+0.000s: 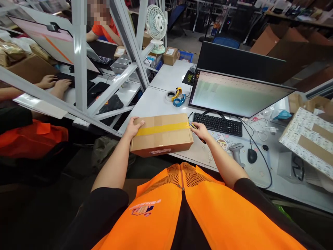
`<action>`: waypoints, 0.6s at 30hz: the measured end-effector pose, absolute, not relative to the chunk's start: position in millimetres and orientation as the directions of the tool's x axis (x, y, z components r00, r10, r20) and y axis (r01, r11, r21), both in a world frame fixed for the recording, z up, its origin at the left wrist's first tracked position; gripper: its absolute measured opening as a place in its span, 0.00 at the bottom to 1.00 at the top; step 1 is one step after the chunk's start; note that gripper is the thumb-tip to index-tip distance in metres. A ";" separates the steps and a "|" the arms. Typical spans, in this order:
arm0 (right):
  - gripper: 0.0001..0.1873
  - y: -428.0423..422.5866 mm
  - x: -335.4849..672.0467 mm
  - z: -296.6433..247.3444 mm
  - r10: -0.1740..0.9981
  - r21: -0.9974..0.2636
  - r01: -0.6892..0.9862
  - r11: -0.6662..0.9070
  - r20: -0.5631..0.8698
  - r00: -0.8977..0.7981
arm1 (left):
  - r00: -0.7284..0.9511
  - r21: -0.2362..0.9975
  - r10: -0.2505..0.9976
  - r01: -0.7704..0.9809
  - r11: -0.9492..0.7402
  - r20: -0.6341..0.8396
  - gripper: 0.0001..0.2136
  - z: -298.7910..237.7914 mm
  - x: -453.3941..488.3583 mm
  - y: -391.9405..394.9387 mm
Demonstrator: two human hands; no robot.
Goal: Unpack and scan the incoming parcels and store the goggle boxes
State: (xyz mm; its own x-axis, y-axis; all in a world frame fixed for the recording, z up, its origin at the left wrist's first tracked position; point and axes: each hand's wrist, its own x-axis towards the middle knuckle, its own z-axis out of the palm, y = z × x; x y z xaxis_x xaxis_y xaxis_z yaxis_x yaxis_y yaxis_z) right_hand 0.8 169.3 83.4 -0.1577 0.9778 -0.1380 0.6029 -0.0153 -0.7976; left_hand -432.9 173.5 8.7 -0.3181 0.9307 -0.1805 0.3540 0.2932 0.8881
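A brown cardboard box [161, 138], with a strip of yellow tape along its top, rests at the desk's front edge and sticks out past it. My left hand [133, 128] grips the box's left end, thumb on top. At the opposite end, my right hand [200, 132] is closed around a box cutter [193, 125] with a dark handle. Its tip is at the right end of the tape; whether the blade has entered the cardboard I cannot tell. Just behind the box lie a blue tape dispenser [179, 100] and a yellow one [178, 93].
Right of the box are a keyboard [218, 124], a monitor [239, 92], a barcode scanner [236, 152] and a mouse [252, 156]. A white patterned carton [309, 139] stands far right. Metal frame bars [114, 88] separate my desk from a co-worker's hands [56, 83] at left.
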 end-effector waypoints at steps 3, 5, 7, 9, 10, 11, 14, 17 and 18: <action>0.22 159.1 7.2 89.1 0.961 -0.816 0.577 -0.027 -0.179 -0.209 | -0.307 0.891 0.934 0.350 0.287 -0.180 0.25 5.2 -432.7 175.6; 0.21 147.4 10.9 90.6 0.954 -0.826 0.563 -0.028 -0.191 -0.232 | -0.296 0.893 0.937 0.348 0.287 -0.185 0.24 3.7 -432.5 176.5; 0.20 133.1 12.6 91.1 0.949 -0.835 0.549 -0.038 -0.202 -0.241 | -0.288 0.893 0.937 0.342 0.292 -0.196 0.24 2.9 -432.3 176.8; 0.20 116.8 12.6 90.7 0.945 -0.850 0.522 -0.072 -0.225 -0.236 | -0.289 0.892 0.934 0.336 0.302 -0.207 0.24 2.6 -432.1 177.1; 0.20 108.1 12.3 90.2 0.944 -0.862 0.499 -0.089 -0.233 -0.235 | -0.294 0.891 0.932 0.332 0.309 -0.214 0.24 2.7 -431.8 177.5; 0.21 99.3 11.9 89.4 0.942 -0.876 0.471 -0.102 -0.237 -0.237 | -0.297 0.891 0.930 0.329 0.312 -0.217 0.24 3.1 -431.4 178.2; 0.22 73.4 11.0 84.4 0.943 -0.902 0.405 -0.152 -0.255 -0.214 | -0.298 0.895 0.931 0.323 0.307 -0.212 0.24 5.7 -429.9 179.9; 0.23 49.8 7.6 75.1 0.934 -0.885 0.353 -0.302 -0.349 -0.074 | -0.290 0.894 0.931 0.323 0.311 -0.220 0.25 8.1 -430.4 174.2; 0.23 42.5 5.1 71.2 0.915 -0.873 0.313 -0.374 -0.403 -0.028 | -0.296 0.892 0.927 0.315 0.323 -0.231 0.26 7.6 -431.9 169.1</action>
